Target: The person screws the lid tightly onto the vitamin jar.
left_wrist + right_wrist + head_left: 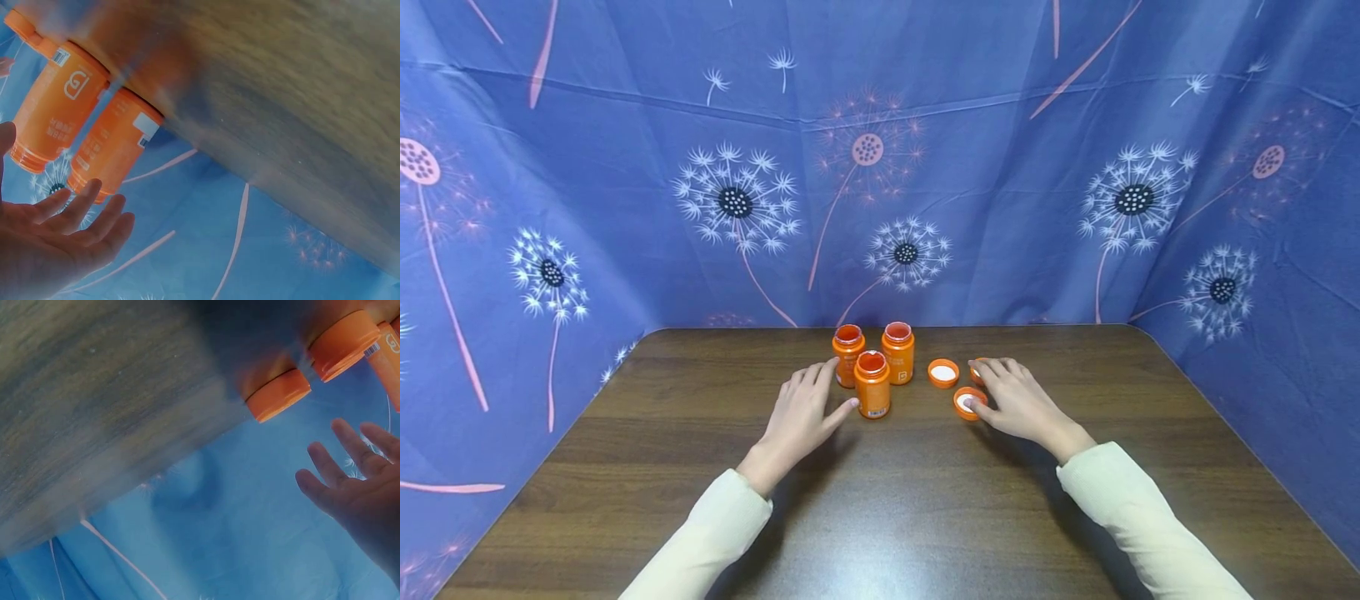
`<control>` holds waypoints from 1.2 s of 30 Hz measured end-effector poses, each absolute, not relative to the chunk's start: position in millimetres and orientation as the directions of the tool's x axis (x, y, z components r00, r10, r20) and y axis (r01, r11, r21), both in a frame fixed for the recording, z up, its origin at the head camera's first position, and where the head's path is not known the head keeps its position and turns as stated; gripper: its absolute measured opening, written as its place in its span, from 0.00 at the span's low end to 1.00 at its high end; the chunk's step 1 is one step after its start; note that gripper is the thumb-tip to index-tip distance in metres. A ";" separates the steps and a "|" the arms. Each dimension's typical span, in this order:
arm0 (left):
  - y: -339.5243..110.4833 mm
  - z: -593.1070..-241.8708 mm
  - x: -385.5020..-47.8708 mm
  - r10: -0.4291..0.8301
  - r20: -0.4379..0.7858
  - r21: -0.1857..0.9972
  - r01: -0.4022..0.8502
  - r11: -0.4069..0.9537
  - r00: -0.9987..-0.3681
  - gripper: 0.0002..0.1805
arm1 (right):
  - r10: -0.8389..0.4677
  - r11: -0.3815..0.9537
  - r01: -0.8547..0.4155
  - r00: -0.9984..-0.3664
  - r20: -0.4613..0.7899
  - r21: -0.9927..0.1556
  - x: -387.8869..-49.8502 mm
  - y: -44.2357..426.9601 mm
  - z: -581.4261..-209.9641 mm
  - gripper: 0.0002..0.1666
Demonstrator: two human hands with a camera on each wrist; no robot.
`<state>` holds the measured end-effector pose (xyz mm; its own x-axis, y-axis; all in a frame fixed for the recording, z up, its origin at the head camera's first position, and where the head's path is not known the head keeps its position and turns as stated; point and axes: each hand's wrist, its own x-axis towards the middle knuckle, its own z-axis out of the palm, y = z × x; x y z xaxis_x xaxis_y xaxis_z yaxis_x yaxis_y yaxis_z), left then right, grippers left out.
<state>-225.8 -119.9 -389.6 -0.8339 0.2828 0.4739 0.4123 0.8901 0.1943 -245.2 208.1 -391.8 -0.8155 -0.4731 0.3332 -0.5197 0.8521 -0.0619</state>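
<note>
Three orange bottles without lids stand grouped on the table: one at the back left, one at the back right and one in front. The left hand is beside them on the left, fingers spread, holding nothing; the left wrist view shows its relaxed fingers near two bottles. Three orange lids with white insides lie to the right: one lid apart, another under the right thumb, the third partly hidden by the right fingers. The right hand hovers over these two, fingers spread, gripping nothing.
The brown wooden table reaches back to a blue cloth with a dandelion print, which hangs behind it and along both sides. Both forearms, in pale sleeves, extend over the table from the front.
</note>
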 end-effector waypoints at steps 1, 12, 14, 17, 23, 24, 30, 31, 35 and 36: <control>-119.0 -390.0 -226.7 0.286 0.477 0.196 0.417 0.887 -0.831 0.37 | -0.479 0.850 -0.524 -0.814 0.329 -0.059 -245.7 207.9 -392.4 0.36; -108.8 -392.6 -232.1 0.307 0.458 0.203 0.435 0.877 -0.834 0.36 | -0.506 0.844 -0.535 -0.811 0.293 -0.024 -250.9 204.9 -401.0 0.33; -107.3 -394.0 -233.8 0.311 0.457 0.208 0.440 0.873 -0.833 0.35 | -0.510 0.841 -0.540 -0.809 0.292 -0.028 -251.1 204.5 -402.6 0.31; -105.0 -395.9 -236.3 0.317 0.444 0.213 0.442 0.871 -0.838 0.35 | -0.514 0.837 -0.547 -0.807 0.291 -0.039 -251.2 204.3 -404.7 0.29; -100.3 -396.9 -239.7 0.329 0.443 0.210 0.454 0.866 -0.834 0.35 | -0.527 0.830 -0.557 -0.802 0.281 -0.034 -250.5 203.8 -406.1 0.29; -99.5 -396.6 -240.2 0.330 0.444 0.210 0.455 0.865 -0.833 0.35 | -0.530 0.830 -0.557 -0.801 0.279 -0.025 -250.2 203.7 -406.0 0.29; -95.2 -395.3 -242.6 0.326 0.454 0.204 0.452 0.868 -0.829 0.36 | -0.533 0.834 -0.552 -0.807 0.255 -0.003 -250.4 203.6 -407.0 0.29; -94.7 -395.4 -242.9 0.324 0.454 0.204 0.451 0.869 -0.830 0.36 | -0.531 0.836 -0.549 -0.809 0.251 -0.003 -250.7 203.5 -407.4 0.29; -92.9 -397.2 -244.9 0.314 0.448 0.220 0.444 0.869 -0.837 0.35 | -0.527 0.841 -0.541 -0.817 0.235 0.004 -251.4 202.9 -408.7 0.30; -92.5 -397.8 -245.4 0.312 0.446 0.224 0.443 0.868 -0.839 0.34 | -0.526 0.842 -0.539 -0.819 0.232 0.008 -251.4 202.8 -408.9 0.30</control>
<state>-245.4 -92.5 -397.8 -0.8386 0.3124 0.4462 0.4426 0.8683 0.2238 -251.4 202.8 -408.9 -0.8186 -0.5255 0.2317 -0.5387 0.8425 0.0078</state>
